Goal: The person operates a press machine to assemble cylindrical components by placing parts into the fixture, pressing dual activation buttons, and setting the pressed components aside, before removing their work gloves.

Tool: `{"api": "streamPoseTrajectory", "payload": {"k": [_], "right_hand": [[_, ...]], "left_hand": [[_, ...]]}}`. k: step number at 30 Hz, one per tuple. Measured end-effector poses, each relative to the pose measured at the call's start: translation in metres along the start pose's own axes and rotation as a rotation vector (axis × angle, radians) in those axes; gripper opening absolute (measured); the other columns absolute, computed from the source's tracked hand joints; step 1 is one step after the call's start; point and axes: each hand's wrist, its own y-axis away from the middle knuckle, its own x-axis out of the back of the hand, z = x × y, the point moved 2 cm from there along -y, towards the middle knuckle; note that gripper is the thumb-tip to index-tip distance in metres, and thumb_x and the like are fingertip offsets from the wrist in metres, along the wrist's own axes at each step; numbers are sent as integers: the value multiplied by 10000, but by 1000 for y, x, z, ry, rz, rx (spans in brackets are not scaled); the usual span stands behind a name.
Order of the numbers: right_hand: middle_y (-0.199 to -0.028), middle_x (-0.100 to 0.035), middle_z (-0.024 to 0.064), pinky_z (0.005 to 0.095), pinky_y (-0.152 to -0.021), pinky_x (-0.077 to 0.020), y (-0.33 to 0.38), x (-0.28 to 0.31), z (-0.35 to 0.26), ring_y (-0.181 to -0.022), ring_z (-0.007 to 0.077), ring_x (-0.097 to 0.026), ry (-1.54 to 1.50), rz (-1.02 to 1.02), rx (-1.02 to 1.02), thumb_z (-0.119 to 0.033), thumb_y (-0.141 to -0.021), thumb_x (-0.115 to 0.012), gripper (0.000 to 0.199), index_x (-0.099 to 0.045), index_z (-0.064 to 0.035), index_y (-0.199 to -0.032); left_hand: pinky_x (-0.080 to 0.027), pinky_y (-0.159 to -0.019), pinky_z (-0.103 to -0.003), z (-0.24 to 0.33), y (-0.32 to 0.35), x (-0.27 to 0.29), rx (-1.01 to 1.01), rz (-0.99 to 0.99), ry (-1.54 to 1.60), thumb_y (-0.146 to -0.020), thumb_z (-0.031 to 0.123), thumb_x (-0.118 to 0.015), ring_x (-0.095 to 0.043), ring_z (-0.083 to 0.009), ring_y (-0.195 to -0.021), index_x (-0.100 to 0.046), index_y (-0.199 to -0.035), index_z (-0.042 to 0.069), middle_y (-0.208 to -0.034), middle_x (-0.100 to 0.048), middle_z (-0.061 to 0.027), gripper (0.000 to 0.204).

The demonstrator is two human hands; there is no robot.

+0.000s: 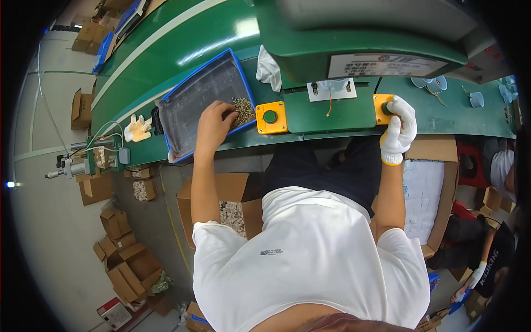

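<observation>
My bare left hand (215, 123) reaches into a blue-rimmed tray (202, 83) with a dark lining. Its fingers are bent and drawn together at a heap of small brass-coloured metal parts (243, 113); whatever lies between the fingertips is hidden. My right hand (399, 133), in a white knit glove, curls its fingers over a yellow push-button box (381, 115), partly covering the dark button. A matching yellow box with a green button (270, 117) stands beside the tray. Between the boxes, a metal fixture plate (345, 93) under the green machine (359, 52) carries a pale blue round part with an orange wire.
A white cloth (268, 69) and an orange-and-white glove (138, 129) lie on the green bench. Pale blue cups with wires (476, 99) are at right. Below the bench are open cardboard boxes (215, 188), (451, 191). Another person's gloved hand (477, 275) shows at lower right.
</observation>
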Motion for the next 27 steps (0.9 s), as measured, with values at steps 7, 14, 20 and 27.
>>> {"api": "streamPoseTrajectory", "payload": {"k": [7,14,20,27], "right_hand": [[-1125,-781,178,429,-1000,-572,-2,0,-6,-1088,327,-734,-6,-3,-20,-141,-1027,-645,232,-738,4,-1182],[-997,-780,167,429,-844,-577,-42,7,-38,-899,343,-727,244,-198,38,-1,-916,-688,143,-749,5,-1045],[-1140,-766,197,418,-962,-588,-83,-30,-81,-1061,334,-750,85,-201,-210,-107,-862,-850,481,-693,14,-1299],[-1051,-740,232,473,-854,-611,-99,-68,-105,-983,428,-748,-19,-477,-547,-271,-773,-886,661,-610,-17,-1317]], "left_hand": [[-580,-894,-416,18,1,-9,-126,120,168,-924,109,-816,-751,-343,-989,-828,-1023,16,-1071,-789,-133,136],[-590,-842,-368,18,-1,-29,-126,396,253,-952,90,-813,-764,-316,-926,-813,-1043,3,-1061,-788,-136,126],[-584,-830,-378,17,4,-27,-128,370,92,-928,52,-817,-750,-315,-894,-769,-979,-24,-996,-764,-142,103],[-583,-814,-366,12,-1,-34,-127,344,116,-931,56,-823,-748,-288,-872,-767,-980,-24,-984,-761,-132,108]]}}
